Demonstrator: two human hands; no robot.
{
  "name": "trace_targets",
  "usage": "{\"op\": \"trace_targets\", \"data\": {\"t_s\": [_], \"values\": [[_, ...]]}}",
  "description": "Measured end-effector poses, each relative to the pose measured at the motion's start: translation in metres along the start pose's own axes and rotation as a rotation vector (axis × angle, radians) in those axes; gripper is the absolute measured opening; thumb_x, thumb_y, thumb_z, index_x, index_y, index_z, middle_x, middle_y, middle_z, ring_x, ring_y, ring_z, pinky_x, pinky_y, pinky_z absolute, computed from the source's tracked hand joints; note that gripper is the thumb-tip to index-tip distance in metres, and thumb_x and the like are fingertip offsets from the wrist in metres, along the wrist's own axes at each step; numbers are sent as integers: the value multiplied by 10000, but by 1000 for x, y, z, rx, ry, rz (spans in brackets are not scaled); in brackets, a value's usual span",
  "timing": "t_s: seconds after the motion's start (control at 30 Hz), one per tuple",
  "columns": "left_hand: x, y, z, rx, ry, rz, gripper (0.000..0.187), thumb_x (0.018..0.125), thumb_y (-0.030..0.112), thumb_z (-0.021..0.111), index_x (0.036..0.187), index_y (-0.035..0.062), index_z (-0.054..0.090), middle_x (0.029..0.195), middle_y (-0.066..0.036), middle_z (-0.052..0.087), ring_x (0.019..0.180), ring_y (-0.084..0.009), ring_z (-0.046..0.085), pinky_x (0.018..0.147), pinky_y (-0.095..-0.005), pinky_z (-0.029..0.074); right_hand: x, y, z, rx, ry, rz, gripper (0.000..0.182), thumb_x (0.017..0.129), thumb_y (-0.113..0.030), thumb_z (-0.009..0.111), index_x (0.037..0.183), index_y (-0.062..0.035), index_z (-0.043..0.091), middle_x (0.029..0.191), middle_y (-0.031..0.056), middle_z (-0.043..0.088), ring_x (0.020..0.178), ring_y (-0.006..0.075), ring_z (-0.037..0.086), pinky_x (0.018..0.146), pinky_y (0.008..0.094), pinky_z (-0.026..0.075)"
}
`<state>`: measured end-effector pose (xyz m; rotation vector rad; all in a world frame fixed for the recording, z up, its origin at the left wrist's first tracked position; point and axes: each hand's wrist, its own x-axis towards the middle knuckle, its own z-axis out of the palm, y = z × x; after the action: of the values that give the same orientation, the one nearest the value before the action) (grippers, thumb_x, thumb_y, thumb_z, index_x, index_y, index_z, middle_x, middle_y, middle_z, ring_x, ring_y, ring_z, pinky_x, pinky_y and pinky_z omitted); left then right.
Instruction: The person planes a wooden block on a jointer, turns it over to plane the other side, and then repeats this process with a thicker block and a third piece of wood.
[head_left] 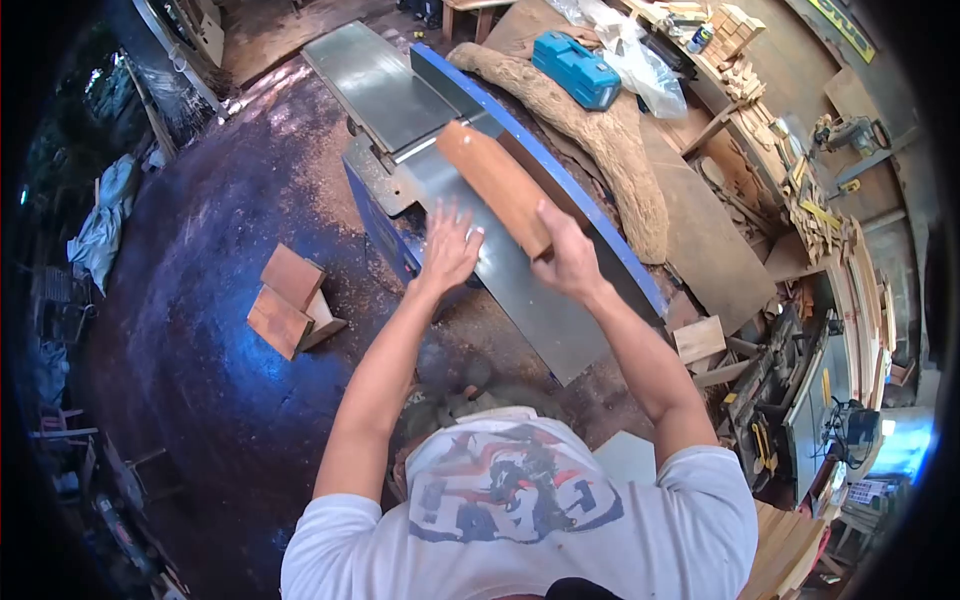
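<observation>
A reddish-brown wooden board (pixel 495 187) lies at a slant over the metal bed (pixel 545 320) of a planing machine, close to its long blue fence (pixel 570 200). My right hand (pixel 568 255) grips the board's near end, thumb on its upper face. To the left of the board, my left hand (pixel 450 248) has its fingers spread over the bed's left edge and holds nothing. Beyond the board's far end is the machine's other metal table (pixel 375 85).
Several cut wood blocks (pixel 286 305) sit on the dusty floor at left. Behind the fence are a curved rough log (pixel 600 130) and a teal case (pixel 576 70). Wood scraps (pixel 735 35) fill a shelf at right, and a pale board (pixel 700 340) lies near my right elbow.
</observation>
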<state>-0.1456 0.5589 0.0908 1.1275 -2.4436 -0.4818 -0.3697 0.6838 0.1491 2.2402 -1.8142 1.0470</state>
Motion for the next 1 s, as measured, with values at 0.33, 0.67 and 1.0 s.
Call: {"op": "trace_targets", "data": {"t_s": [0.33,0.67,1.0], "values": [[-159,247,129,-744,-588,993,685,959,528,621,1407,10,622,1523,-271,533,1428,-458,486,1251,-557,315,14,32,-25,-30,-25,224,931,716,-113,839,1556,-49,443,1354,248,656,1150,407,696,947,463,595],[-49,68,-14,-621,114,-344,792,997,424,679,1500,-145,456,1584,-390,391,1440,-487,474,1202,-467,392,-77,-34,10,-287,-23,4,720,679,-52,767,1388,-128,664,1394,128,651,1045,353,625,859,445,561],[-28,44,-6,-266,-244,-247,1035,912,539,731,1571,-150,329,1658,-379,295,1559,-578,209,1296,-619,127,-50,-27,3,31,-190,-11,447,800,-228,780,1224,-98,725,1334,148,646,1135,377,583,960,553,445]]}}
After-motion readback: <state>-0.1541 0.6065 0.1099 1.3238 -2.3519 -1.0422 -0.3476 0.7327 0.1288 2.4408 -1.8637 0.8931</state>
